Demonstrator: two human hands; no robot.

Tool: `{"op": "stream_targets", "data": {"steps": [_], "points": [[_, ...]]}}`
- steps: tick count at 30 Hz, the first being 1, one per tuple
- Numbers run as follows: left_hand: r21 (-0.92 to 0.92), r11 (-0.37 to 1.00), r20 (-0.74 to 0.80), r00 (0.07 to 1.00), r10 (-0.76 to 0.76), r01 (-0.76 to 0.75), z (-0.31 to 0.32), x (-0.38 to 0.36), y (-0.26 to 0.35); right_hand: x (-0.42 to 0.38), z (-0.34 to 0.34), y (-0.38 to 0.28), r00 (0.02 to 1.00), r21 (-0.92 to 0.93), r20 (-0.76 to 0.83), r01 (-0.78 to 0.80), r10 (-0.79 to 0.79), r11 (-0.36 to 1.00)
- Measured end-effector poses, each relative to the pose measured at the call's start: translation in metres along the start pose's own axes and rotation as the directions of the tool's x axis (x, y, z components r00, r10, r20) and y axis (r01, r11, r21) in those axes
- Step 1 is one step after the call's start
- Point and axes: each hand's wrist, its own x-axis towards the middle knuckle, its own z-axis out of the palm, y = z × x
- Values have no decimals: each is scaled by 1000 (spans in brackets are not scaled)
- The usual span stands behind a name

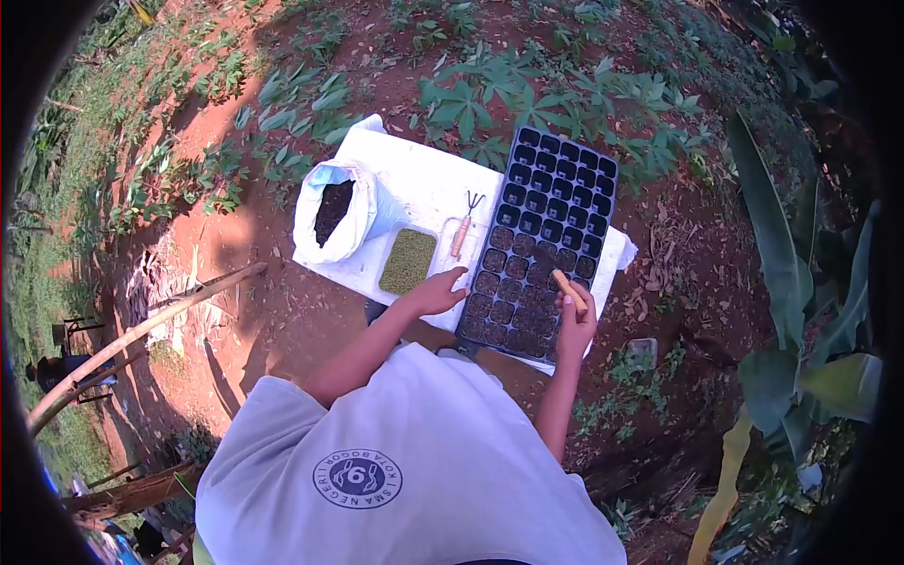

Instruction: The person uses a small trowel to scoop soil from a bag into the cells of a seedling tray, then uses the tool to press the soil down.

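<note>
A black seedling tray (604,200) lies on a white board; its nearer cells hold dark soil, while the farther cells show no soil. My right hand (575,325) is closed around the wooden handle of a small trowel (569,288), whose dark blade is over the soil-filled cells. My left hand (441,293) rests by the tray's left edge, its fingers apart and holding nothing. Beside it sits a container of green granules (409,261). A small hand fork (463,228) with a wooden handle lies between that container and the tray.
An open white sack (332,215) of dark soil stands on the board's (433,174) left part. Leafy plants (471,102) grow beyond the board. Long poles (141,331) are at the left, and broad leaves (767,235) rise at the right.
</note>
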Motion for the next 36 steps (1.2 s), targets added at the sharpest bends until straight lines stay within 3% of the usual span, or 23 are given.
{"op": "stream_targets", "data": {"steps": [3,10,13,16,20,22,25,29,32,36], "points": [[-134,990,35,999,-31,35,-15,-6,-24,-6,32,-1,999,-20,30,14,-13,1000],[-161,987,55,998,15,-6,-27,3,-49,-19,54,-12,999,-135,-47,14,-20,991],[-157,988,76,997,8,4,-25,10,-27,-17,32,-7,989,-309,-35,127,-145,942],[-107,990,7,996,88,-87,-9,24,-11,-18,5,-14,991,-224,-133,-1,-29,975],[-120,991,15,998,66,-64,7,35,27,-11,-36,-21,982,-285,-186,-39,-15,958],[-140,988,10,997,72,-70,17,38,35,-3,-54,-15,977,-491,-122,91,-172,866],[-90,995,-35,998,48,-51,34,40,37,7,-70,-16,973,-616,-1,180,-229,767],[134,990,-170,983,69,-46,54,45,23,14,-76,-18,967,-622,76,236,-242,747],[71,996,-88,995,-53,59,48,47,34,16,-77,-21,969,-615,103,239,-225,752],[84,991,-67,993,-99,105,49,50,43,22,-80,-19,976,-618,105,214,-191,757]]}}
